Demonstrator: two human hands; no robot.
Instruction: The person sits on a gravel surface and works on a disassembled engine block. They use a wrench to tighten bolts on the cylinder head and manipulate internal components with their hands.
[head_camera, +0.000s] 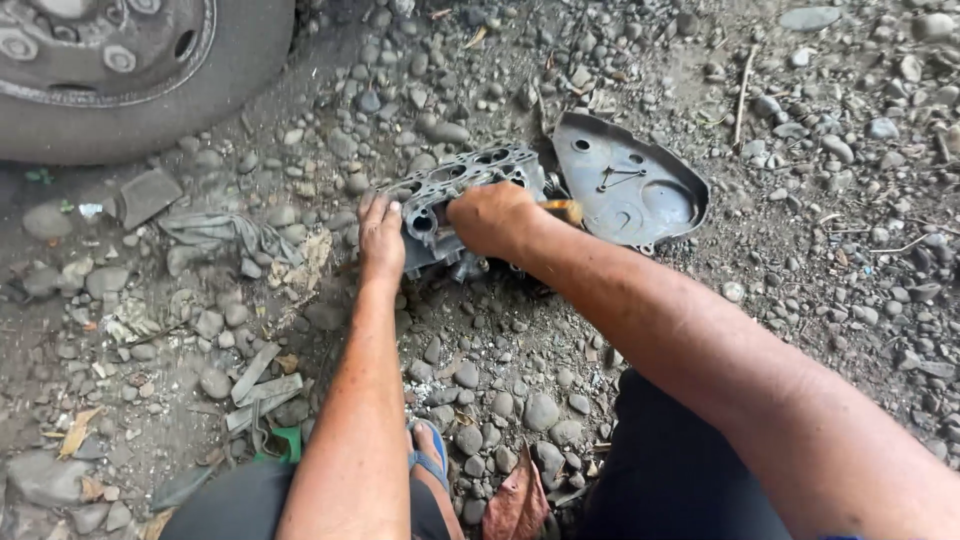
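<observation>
1. The engine part (465, 195), a grey metal casting with a row of round holes, lies on stony ground (800, 250) at the middle of the view, in front of the person's knees.
2. The left hand (381, 238) lies flat on the part's near left end, fingers pressed together and pointing away, palm down on the metal.
3. The right hand (493, 218) is closed in a fist around a tool with a yellowish handle (563, 209); only the handle's end shows past the knuckles, and the working tip is hidden under the hand.
4. That fist sits on top of the part, just right of the left hand; the two hands are near each other but not touching.
5. A dark metal cover (630, 185), dish-shaped with bolt holes, lies just beside the part on its right, inner side up.
6. A tyre (130, 70) with its wheel fills the top left corner, well apart from the hands.
7. A grey rag (215, 232) lies on the stones left of the left hand.
8. A foot in a blue sandal (430, 455) shows near the bottom, between the two arms.
</observation>
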